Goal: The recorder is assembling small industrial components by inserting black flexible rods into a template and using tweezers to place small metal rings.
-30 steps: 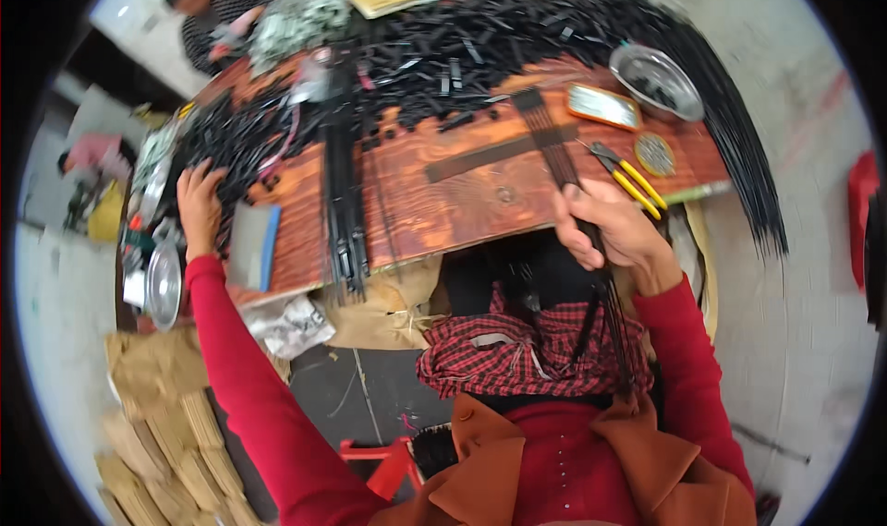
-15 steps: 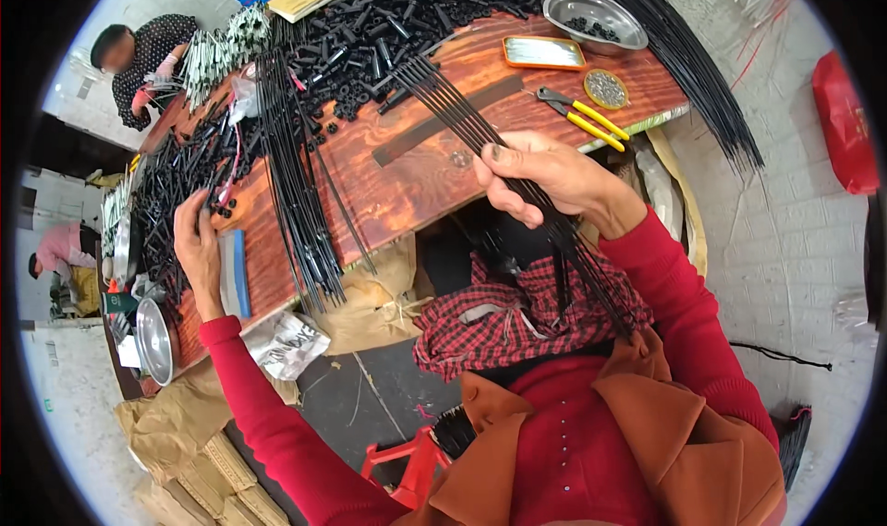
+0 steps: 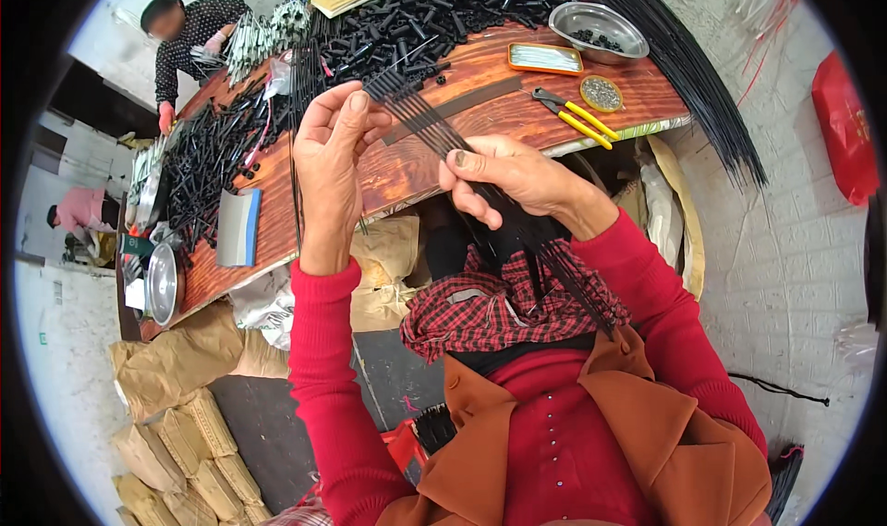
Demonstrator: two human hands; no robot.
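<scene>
Many black tubes (image 3: 416, 18) behind rods (image 3: 434, 129)

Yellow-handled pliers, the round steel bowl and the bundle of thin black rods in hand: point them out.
yellow-handled pliers (image 3: 575, 118), head view, on the handles.
round steel bowl (image 3: 591, 15), head view, on its rim.
bundle of thin black rods (image 3: 420, 120), head view, mid-length between the hands.

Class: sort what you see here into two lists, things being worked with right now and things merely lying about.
In hand:
left hand
right hand
bundle of thin black rods

Lying about:
yellow-handled pliers
steel bowl
orange tray
round tin
heap of black tubes
</scene>
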